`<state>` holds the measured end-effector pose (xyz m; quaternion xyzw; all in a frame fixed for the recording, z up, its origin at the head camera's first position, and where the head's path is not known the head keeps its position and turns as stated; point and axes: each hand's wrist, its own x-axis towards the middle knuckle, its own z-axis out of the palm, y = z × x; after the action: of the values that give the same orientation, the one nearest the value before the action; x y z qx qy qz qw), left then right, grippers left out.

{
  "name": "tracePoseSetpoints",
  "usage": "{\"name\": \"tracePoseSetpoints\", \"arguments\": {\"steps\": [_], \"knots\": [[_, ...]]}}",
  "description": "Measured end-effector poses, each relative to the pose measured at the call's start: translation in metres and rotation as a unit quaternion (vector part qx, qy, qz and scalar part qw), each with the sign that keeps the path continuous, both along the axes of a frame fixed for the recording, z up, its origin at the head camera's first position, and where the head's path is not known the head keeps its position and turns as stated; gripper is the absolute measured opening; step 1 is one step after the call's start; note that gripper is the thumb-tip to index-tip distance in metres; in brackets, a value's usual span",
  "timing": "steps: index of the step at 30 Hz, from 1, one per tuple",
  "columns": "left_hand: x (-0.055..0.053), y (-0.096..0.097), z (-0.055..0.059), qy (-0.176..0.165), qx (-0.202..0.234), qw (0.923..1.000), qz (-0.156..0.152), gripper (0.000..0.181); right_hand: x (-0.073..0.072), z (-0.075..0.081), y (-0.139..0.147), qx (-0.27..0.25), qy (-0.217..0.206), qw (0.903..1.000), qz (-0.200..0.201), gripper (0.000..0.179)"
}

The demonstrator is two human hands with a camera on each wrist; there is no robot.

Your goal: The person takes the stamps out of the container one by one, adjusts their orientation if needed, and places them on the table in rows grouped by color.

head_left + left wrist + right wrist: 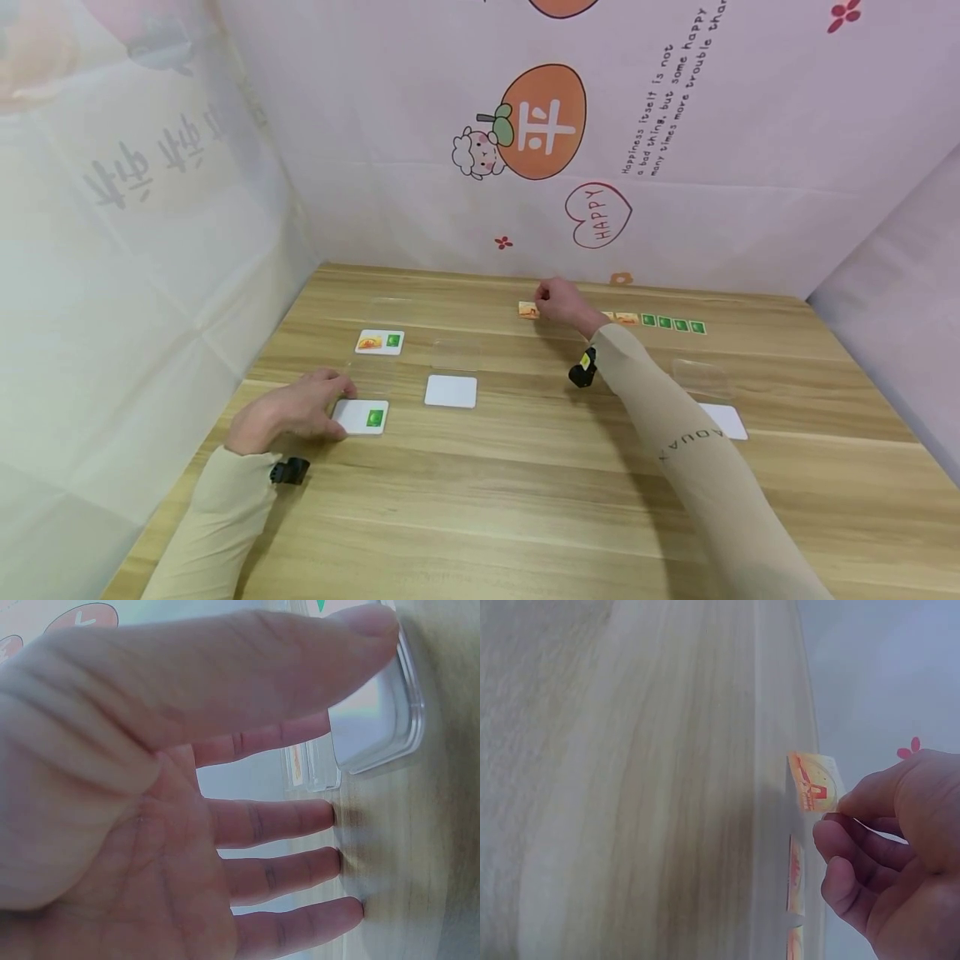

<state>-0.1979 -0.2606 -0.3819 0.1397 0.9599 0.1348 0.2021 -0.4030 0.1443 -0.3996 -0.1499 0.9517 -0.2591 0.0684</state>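
At the near left, my left hand [296, 408] pinches the left end of a white card [351, 415] between thumb and index finger. The card bears a green square picture [375, 418]; in the left wrist view its clear plastic case [412, 727] shows under the thumb, the other fingers held out straight. Near the back edge, my right hand [564, 304] pinches a small orange paper picture [815, 782] by its corner, tilted up from the table. Further orange pictures [796, 877] lie in line beside it, partly hidden by the hand in the head view.
A white card with orange and green pictures [380, 342] lies behind the left hand. A blank white card [451, 392] lies mid-table, another [726, 422] under the right forearm. Clear covers [456, 355] lie behind them. Green pictures [681, 326] continue the back row before a printed cloth wall [420, 217].
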Motion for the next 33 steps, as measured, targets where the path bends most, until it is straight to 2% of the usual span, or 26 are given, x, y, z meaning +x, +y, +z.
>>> {"name": "tracePoseSetpoints", "arguments": {"steps": [20,33], "knots": [[0.0,-0.004,-0.003,-0.001,0.009,1.0,0.002,0.045,-0.01,-0.012,0.003,0.017,-0.009,0.9996,-0.022,0.013],[-0.003,-0.004,-0.004,0.001,0.013,0.9999,0.001,0.044,-0.02,-0.019,0.005,0.023,-0.001,0.9997,-0.005,0.015]]}}
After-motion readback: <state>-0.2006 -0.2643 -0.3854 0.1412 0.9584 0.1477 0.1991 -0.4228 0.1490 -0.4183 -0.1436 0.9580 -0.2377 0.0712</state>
